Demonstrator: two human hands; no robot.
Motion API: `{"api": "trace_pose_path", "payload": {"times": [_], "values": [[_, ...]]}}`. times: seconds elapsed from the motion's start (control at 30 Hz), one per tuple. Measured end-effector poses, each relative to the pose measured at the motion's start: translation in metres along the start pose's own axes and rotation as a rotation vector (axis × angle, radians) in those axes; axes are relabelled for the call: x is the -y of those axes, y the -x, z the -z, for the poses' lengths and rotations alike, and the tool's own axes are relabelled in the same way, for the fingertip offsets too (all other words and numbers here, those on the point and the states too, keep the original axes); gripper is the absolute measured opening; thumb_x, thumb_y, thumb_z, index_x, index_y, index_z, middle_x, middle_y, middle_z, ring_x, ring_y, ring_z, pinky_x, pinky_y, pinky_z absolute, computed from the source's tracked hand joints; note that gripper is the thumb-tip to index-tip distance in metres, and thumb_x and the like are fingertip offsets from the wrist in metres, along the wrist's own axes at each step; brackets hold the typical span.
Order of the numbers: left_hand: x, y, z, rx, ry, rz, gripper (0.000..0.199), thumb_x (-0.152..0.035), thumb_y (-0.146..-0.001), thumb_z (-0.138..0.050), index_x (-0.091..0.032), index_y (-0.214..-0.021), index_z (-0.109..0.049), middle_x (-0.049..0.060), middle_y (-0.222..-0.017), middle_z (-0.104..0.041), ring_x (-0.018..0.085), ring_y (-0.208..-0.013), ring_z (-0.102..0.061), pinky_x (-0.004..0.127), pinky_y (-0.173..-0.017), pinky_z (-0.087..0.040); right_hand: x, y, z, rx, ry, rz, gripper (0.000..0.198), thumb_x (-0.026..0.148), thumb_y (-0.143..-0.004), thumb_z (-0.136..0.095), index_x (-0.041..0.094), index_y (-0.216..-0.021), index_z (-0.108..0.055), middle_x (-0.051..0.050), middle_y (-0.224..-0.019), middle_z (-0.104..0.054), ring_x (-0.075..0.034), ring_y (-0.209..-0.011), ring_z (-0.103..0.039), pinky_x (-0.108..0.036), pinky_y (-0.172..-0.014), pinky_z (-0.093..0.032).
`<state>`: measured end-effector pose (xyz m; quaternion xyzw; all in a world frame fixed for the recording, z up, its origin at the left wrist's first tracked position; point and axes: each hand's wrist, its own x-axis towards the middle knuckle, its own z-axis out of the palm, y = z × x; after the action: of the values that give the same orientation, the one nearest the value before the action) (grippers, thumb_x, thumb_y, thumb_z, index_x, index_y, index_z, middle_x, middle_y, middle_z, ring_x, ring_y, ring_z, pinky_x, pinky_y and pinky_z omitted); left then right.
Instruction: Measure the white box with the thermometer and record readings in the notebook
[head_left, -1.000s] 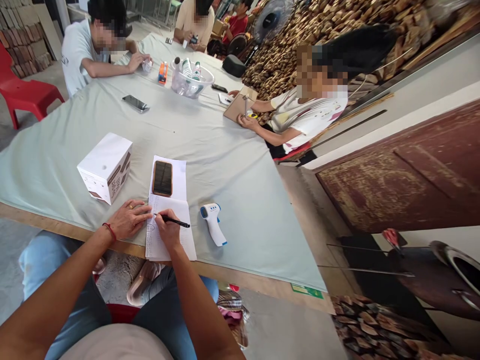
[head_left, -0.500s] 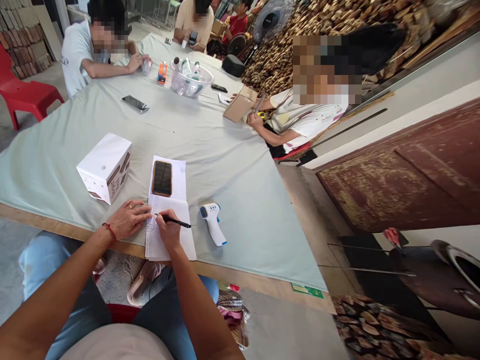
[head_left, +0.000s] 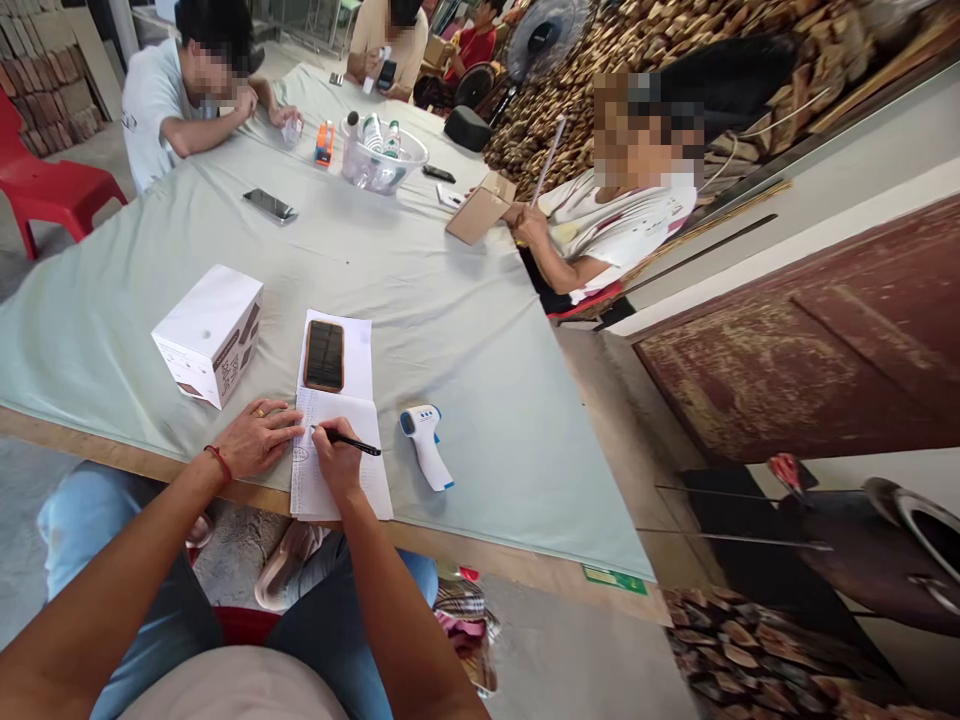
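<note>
My right hand [head_left: 339,462] is closed around a black pen [head_left: 358,442], its tip at the page of an open notebook [head_left: 358,490]. Handwriting runs down the left side of that page, with one part circled. My left hand [head_left: 259,438] lies flat, fingers stretched out, its fingertips at the notebook's left edge. A smartphone [head_left: 324,356] in an orange-brown case rests on the notebook's upper page. Right of the notebook lies a white and blue infrared thermometer [head_left: 427,446]. To the upper left of my left hand stands a white printed box [head_left: 208,335].
On the cloth-covered table [head_left: 487,400] are another phone [head_left: 270,206], a clear tub of bottles [head_left: 384,165], an orange item [head_left: 324,144], and a cardboard box [head_left: 481,208]. Several people sit around it. A fan [head_left: 544,40] and stacked firewood [head_left: 705,40] stand behind.
My hands and the pen have barely moved. The person at the right has raised a long thin item upright. At the left, a person has lifted one hand towards the head.
</note>
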<state>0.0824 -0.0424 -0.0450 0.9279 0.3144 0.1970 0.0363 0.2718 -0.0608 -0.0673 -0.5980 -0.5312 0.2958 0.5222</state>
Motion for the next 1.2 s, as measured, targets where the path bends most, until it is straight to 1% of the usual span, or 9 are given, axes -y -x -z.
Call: {"api": "trace_pose_path", "payload": {"times": [0.17, 0.43, 0.57, 0.67, 0.93, 1.07, 1.13, 1.2], "values": [[0.0003, 0.0004, -0.0003, -0.006, 0.017, 0.005, 0.034, -0.020, -0.093, -0.050, -0.023, -0.123, -0.066, 0.005, -0.135, -0.062, 0.028, -0.124, -0.051, 0.050, -0.105, -0.041, -0.0004, 0.0002, 0.0006, 0.021, -0.010, -0.001, 0.016, 0.037, -0.073, -0.051, 0.023, -0.065, -0.053, 0.002, -0.061, -0.057, -0.016, -0.060, -0.050, -0.030, -0.063, -0.044], [0.0009, 0.0004, -0.0014, -0.010, 0.026, 0.008, 0.034, -0.020, -0.093, -0.051, -0.024, -0.123, -0.066, 0.005, -0.135, -0.062, 0.028, -0.123, -0.052, 0.050, -0.105, -0.040, -0.0006, 0.0008, 0.0001, -0.005, -0.038, -0.012, 0.016, 0.037, -0.072, -0.052, 0.022, -0.066, -0.055, 0.002, -0.062, -0.058, -0.016, -0.061, -0.050, -0.030, -0.063, -0.043], [0.0007, 0.0006, -0.0012, -0.018, 0.029, 0.003, 0.035, -0.019, -0.092, -0.052, -0.024, -0.123, -0.066, 0.005, -0.135, -0.062, 0.029, -0.123, -0.052, 0.050, -0.104, -0.041, -0.0004, 0.0017, 0.0006, -0.053, -0.059, -0.033, 0.017, 0.037, -0.072, -0.052, 0.022, -0.067, -0.054, 0.002, -0.062, -0.058, -0.016, -0.061, -0.051, -0.030, -0.064, -0.044], [0.0008, 0.0009, -0.0009, -0.013, 0.016, -0.002, 0.035, -0.019, -0.091, -0.053, -0.024, -0.123, -0.066, 0.005, -0.134, -0.062, 0.029, -0.122, -0.052, 0.049, -0.103, -0.042, -0.0002, 0.0024, 0.0006, -0.059, -0.054, -0.037, 0.016, 0.037, -0.072, -0.053, 0.022, -0.067, -0.055, 0.002, -0.062, -0.059, -0.016, -0.062, -0.052, -0.030, -0.065, -0.045], [0.0005, 0.0002, -0.0010, -0.015, -0.013, -0.013, 0.034, -0.020, -0.093, -0.051, -0.022, -0.122, -0.066, 0.006, -0.134, -0.062, 0.030, -0.122, -0.052, 0.050, -0.102, -0.042, -0.0003, 0.0011, 0.0002, -0.040, -0.027, -0.011, 0.017, 0.037, -0.073, -0.051, 0.022, -0.066, -0.054, 0.002, -0.061, -0.058, -0.016, -0.061, -0.051, -0.030, -0.064, -0.045], [0.0014, 0.0004, -0.0015, -0.009, -0.007, -0.006, 0.034, -0.020, -0.092, -0.051, -0.023, -0.123, -0.066, 0.005, -0.134, -0.062, 0.029, -0.122, -0.052, 0.049, -0.103, -0.042, -0.0026, 0.0010, 0.0006, -0.024, -0.008, -0.007, 0.015, 0.036, -0.073, -0.051, 0.022, -0.066, -0.053, 0.002, -0.062, -0.058, -0.016, -0.060, -0.050, -0.030, -0.063, -0.044], [0.0021, 0.0002, -0.0017, -0.005, -0.007, -0.003, 0.035, -0.020, -0.091, -0.052, -0.024, -0.123, -0.066, 0.005, -0.134, -0.062, 0.028, -0.122, -0.052, 0.049, -0.103, -0.042, -0.0029, 0.0013, 0.0001, -0.038, -0.011, 0.004, 0.015, 0.035, -0.073, -0.051, 0.022, -0.066, -0.052, 0.002, -0.061, -0.056, -0.016, -0.060, -0.050, -0.030, -0.063, -0.044], [0.0026, -0.0003, -0.0012, -0.018, -0.015, -0.009, 0.033, -0.020, -0.091, -0.052, -0.023, -0.121, -0.066, 0.005, -0.132, -0.063, 0.028, -0.121, -0.053, 0.048, -0.102, -0.043, -0.0023, 0.0013, -0.0003, -0.079, -0.017, 0.026, 0.016, 0.035, -0.077, -0.050, 0.022, -0.068, -0.052, 0.002, -0.062, -0.056, -0.016, -0.062, -0.050, -0.030, -0.065, -0.045]]}}
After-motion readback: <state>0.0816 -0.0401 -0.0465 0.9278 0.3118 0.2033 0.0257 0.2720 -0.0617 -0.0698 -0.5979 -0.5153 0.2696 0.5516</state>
